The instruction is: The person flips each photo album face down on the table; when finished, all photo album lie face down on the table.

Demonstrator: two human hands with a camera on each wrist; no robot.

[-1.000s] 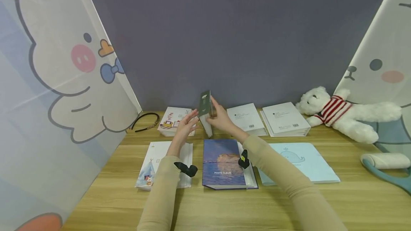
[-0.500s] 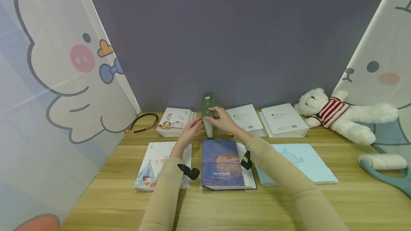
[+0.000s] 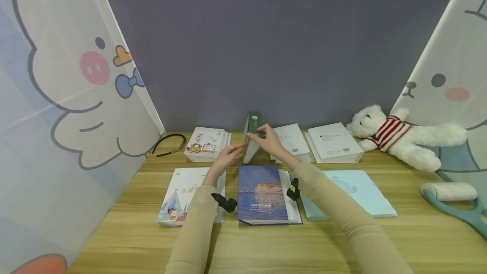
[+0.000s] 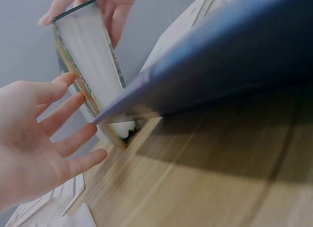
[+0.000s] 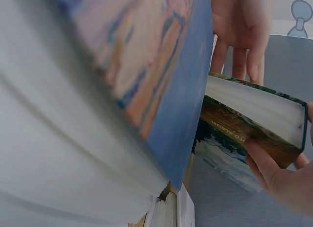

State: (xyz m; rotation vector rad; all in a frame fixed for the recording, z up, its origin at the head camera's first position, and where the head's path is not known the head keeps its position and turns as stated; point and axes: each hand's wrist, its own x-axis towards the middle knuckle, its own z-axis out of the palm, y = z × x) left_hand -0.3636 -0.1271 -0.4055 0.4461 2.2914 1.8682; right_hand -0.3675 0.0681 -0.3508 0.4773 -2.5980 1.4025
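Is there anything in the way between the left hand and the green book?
Nothing visible. The left hand has its fingers right beside the green book, though touching is hard to tell. The right hand grips the book. The blue photo album lies in front, not between them.

A long, beige left sleeve (image 3: 193, 236) bears a small black device (image 3: 225, 203) near its cuff, while the matching right sleeve (image 3: 342, 204), lightly creased along the forearm, carries a second black unit (image 3: 293, 194) with a yellow patch (image 3: 292, 188).
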